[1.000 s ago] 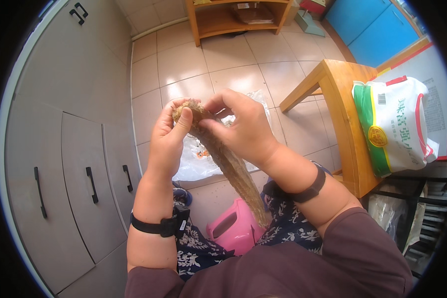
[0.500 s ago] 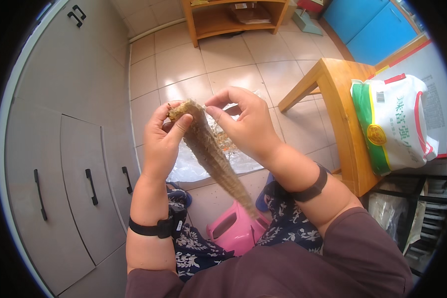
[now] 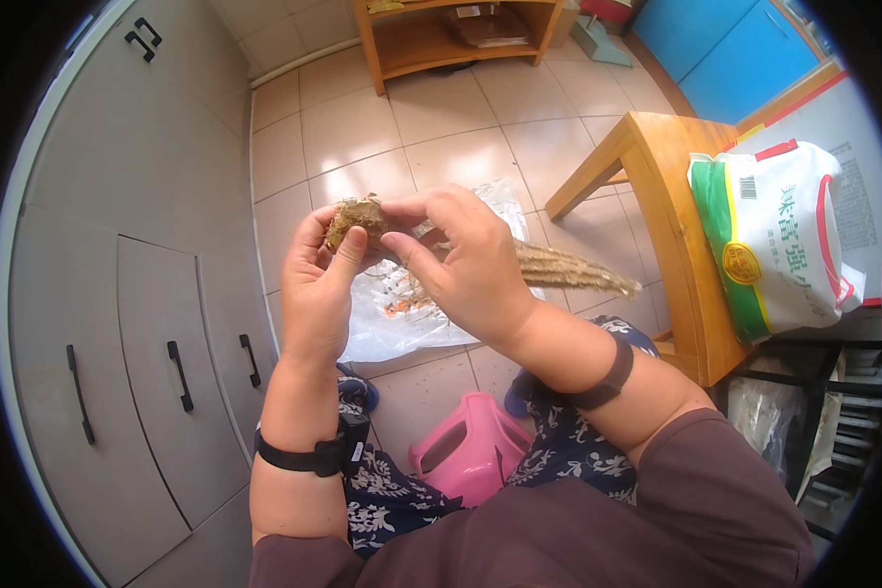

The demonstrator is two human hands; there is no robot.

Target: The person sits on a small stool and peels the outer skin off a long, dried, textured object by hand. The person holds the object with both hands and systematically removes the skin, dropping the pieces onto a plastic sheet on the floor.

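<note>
A long, tapering, ridged brown dried gourd (image 3: pixel 570 267), which looks like a loofah, lies across both hands. Its thick, ragged end is in my left hand (image 3: pixel 318 294), held between the thumb and the bent fingers. My right hand (image 3: pixel 472 267) is closed at the same end, thumb and forefinger pinching its rough surface. The middle of the gourd passes behind the right hand, and its thin tip points to the right. Below the hands, a clear plastic sheet (image 3: pixel 387 338) on the floor carries brown and orange scraps (image 3: pixel 399 302).
A pink plastic stool (image 3: pixel 475 431) stands between my legs. Grey cabinets (image 3: pixel 157 343) line the left. On the right, a wooden chair (image 3: pixel 671 235) holds a white-and-green bag (image 3: pixel 779 235), beside a black rack (image 3: pixel 813 392). A wooden shelf unit (image 3: pixel 461 59) is at the back.
The gourd has swung from pointing down toward me to pointing right. My right hand has moved slightly left and down, closing on its thick end. The left hand keeps its hold.
</note>
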